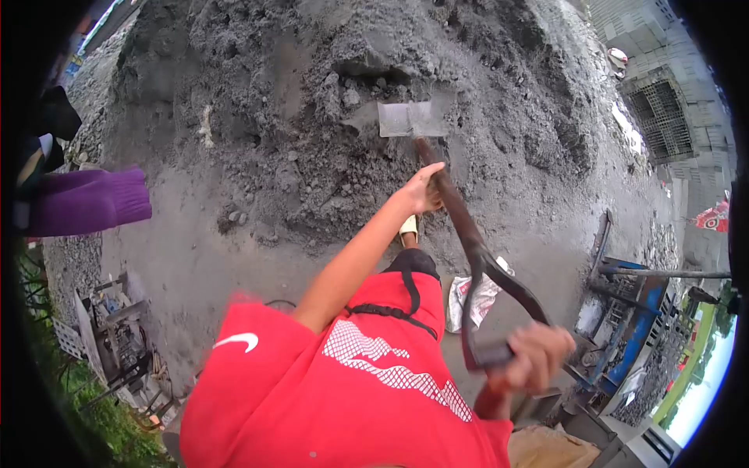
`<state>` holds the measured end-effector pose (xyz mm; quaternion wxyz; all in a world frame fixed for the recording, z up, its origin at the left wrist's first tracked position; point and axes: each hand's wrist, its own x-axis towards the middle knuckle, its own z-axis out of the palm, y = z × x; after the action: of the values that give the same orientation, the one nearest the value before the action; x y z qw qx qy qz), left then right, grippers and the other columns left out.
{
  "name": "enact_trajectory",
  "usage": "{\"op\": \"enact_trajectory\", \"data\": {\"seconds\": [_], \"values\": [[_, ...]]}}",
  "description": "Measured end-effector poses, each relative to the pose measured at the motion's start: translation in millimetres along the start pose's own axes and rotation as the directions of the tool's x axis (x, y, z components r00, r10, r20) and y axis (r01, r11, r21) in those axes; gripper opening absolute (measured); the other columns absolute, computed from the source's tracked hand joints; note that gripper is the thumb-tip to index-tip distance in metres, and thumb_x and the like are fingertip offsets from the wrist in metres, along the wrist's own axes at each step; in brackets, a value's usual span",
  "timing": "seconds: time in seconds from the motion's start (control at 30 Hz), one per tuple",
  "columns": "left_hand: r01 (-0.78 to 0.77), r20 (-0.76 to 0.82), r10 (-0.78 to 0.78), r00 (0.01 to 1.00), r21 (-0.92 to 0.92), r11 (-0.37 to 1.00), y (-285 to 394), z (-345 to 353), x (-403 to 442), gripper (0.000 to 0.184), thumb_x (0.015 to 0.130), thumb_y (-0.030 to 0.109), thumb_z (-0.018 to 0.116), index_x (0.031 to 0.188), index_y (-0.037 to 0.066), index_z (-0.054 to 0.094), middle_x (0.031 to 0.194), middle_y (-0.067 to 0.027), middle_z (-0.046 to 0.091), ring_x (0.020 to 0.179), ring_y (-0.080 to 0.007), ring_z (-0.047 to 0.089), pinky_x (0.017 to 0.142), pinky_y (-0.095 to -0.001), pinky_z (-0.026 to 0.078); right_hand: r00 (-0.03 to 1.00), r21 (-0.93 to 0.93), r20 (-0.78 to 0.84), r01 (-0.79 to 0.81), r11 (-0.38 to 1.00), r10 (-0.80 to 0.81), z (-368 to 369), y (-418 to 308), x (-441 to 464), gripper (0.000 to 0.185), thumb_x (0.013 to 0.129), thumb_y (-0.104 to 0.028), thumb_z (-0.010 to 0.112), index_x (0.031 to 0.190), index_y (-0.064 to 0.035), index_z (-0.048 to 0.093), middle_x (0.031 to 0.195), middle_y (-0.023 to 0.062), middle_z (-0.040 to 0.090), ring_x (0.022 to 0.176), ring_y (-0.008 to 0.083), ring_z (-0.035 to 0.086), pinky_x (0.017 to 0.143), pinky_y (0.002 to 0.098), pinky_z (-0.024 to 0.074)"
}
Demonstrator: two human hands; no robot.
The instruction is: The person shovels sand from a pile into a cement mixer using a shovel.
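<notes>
At left, a purple sleeve juts in; at right stands a blue frame. A white sack lies nearer. The pale-bladed shovel, dark and forked, points toward the far gray heap, left hand wrapping its shaft, right hand clamped on its grip. Flat ground spreads left, near the heap.

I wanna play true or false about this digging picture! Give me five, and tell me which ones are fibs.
1. The left hand holds the shovel. True.
2. The right hand hangs free. False: it grips the shovel's handle.
3. The shirt is blue. False: it is red.
4. A purple sleeve shows on the picture's left side. True.
5. The shovel's blade lies on a ladder. False: it is up at the grey pile.
</notes>
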<state>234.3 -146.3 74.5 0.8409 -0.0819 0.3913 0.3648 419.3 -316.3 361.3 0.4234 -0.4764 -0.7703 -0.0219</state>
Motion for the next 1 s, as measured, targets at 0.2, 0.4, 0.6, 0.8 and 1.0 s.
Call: {"op": "enact_trajectory", "data": {"seconds": [0.2, 0.4, 0.6, 0.8, 1.0], "values": [[-0.594, -0.176, 0.613, 0.770, 0.150, 0.790, 12.3, -44.4, -173.9, 0.058, 0.084, 0.040, 0.049, 0.129, 0.006, 0.039, 0.110, -0.0096, 0.057, 0.101, -0.0205, 0.055, 0.085, -0.0345, 0.042, 0.995, 0.242, 0.079, 0.048, 0.969, -0.069, 142.7, -50.1, -62.7, 0.007, 0.070, -0.014, 0.062, 0.064, -0.0128, 0.059, 0.070, -0.0025, 0.063, 0.066, 0.0132, 0.058, 0.075, 0.0318, 0.0394], [-0.857, -0.015, 0.924, 0.383, 0.368, 0.361, -70.3, -77.2, -289.0, 0.037, 0.087, 0.023, 0.043, 0.116, 0.002, 0.051, 0.111, -0.0104, 0.058, 0.104, -0.0193, 0.055, 0.093, -0.0323, 0.040, 0.947, 0.434, 0.094, 0.238, 0.869, -0.307, 190.2, -83.6, -76.0, 0.014, 0.071, -0.015, 0.071, 0.069, -0.0116, 0.058, 0.067, -0.0014, 0.058, 0.065, 0.0162, 0.057, 0.075, 0.0364, 0.0436], [-0.807, -0.142, 0.990, 0.007, 0.583, 0.090, -64.6, -66.6, -278.5, 0.016, 0.086, 0.003, 0.046, 0.096, -0.001, 0.057, 0.099, -0.0094, 0.058, 0.094, -0.0154, 0.054, 0.087, -0.0285, 0.041, 0.943, 0.519, 0.146, 0.184, 0.835, -0.298, 206.8, -101.7, -54.4, 0.012, 0.072, -0.013, 0.071, 0.071, -0.0087, 0.060, 0.068, 0.0031, 0.059, 0.055, 0.0199, 0.057, 0.049, 0.0311, 0.0449], [-0.604, -0.077, 0.913, -0.400, 0.772, -0.199, -50.0, -42.7, -250.8, 0.011, 0.083, -0.004, 0.049, 0.091, 0.001, 0.055, 0.085, -0.0057, 0.056, 0.082, -0.0138, 0.053, 0.073, -0.0261, 0.045, 0.941, 0.547, 0.211, 0.110, 0.830, -0.264, 195.1, -86.2, -39.7, 0.013, 0.072, -0.013, 0.072, 0.073, -0.0072, 0.061, 0.068, 0.0048, 0.059, 0.055, 0.0199, 0.060, 0.048, 0.0300, 0.0475], [-0.600, 0.119, 0.894, -0.432, 0.702, -0.384, 17.2, -4.7, -162.5, 0.016, 0.069, -0.011, 0.052, 0.075, 0.002, 0.057, 0.081, -0.0101, 0.057, 0.076, -0.0244, 0.056, 0.069, -0.0331, 0.045, 0.973, 0.487, 0.113, 0.123, 0.865, -0.202, 253.8, -14.3, 21.3, 0.011, 0.072, -0.009, 0.071, 0.069, -0.0048, 0.061, 0.063, 0.0088, 0.058, 0.053, 0.0232, 0.058, 0.047, 0.0318, 0.0464]]}}
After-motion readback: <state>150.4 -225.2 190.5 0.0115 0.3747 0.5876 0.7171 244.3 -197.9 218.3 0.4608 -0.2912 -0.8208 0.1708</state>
